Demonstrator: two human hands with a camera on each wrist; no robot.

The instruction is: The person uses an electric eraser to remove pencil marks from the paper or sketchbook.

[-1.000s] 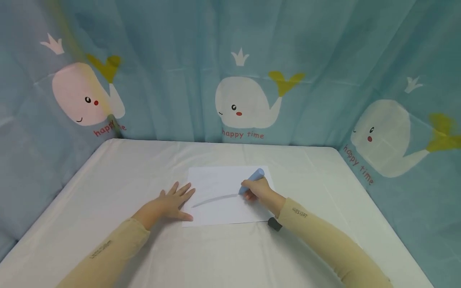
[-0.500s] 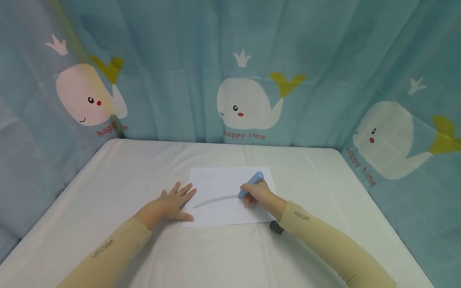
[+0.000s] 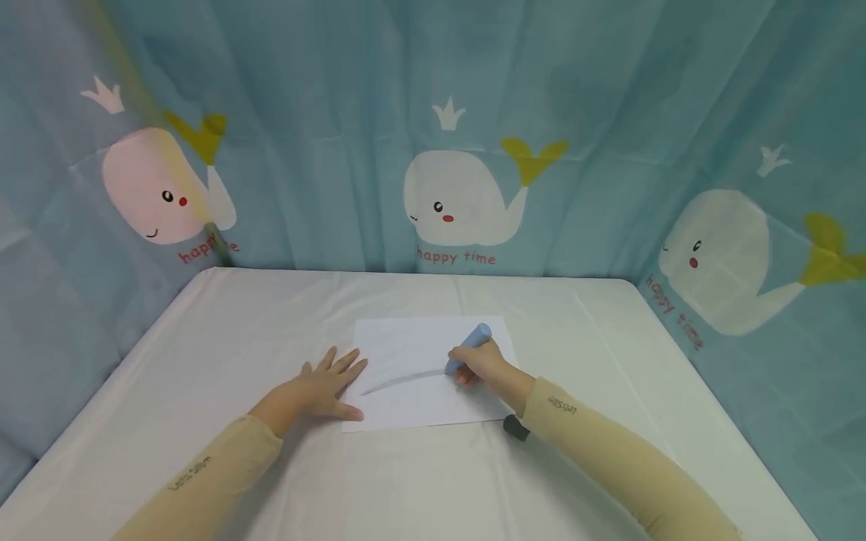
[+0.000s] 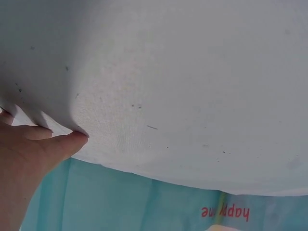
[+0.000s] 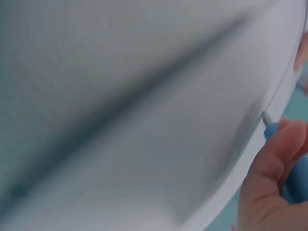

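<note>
A sheet of white paper (image 3: 406, 338) lies on the white table. Spread fingers of my left hand (image 3: 314, 391) rest on its left edge, with nothing held. Over the right half, my right hand (image 3: 485, 362) grips a thick light-blue pen (image 3: 479, 335), slanted with its tip down at the paper. The right wrist view shows the pen (image 5: 272, 130) pinched between thumb and fingers, its narrow tip at the white surface. From the tip, a thin grey streak (image 3: 406, 377) runs left across the sheet; whether drawn or shadow, I cannot tell.
A small dark object (image 3: 516, 428) sits beneath the right wrist, by the paper's lower right corner. White cloth covers the table (image 3: 406, 488). Blue curtains (image 3: 352, 150) printed with whales stand along the back and both sides.
The right hand and pen have shifted very slightly toward the near side of the paper. My left hand stays in place on the sheet. The head view has moved a little.
</note>
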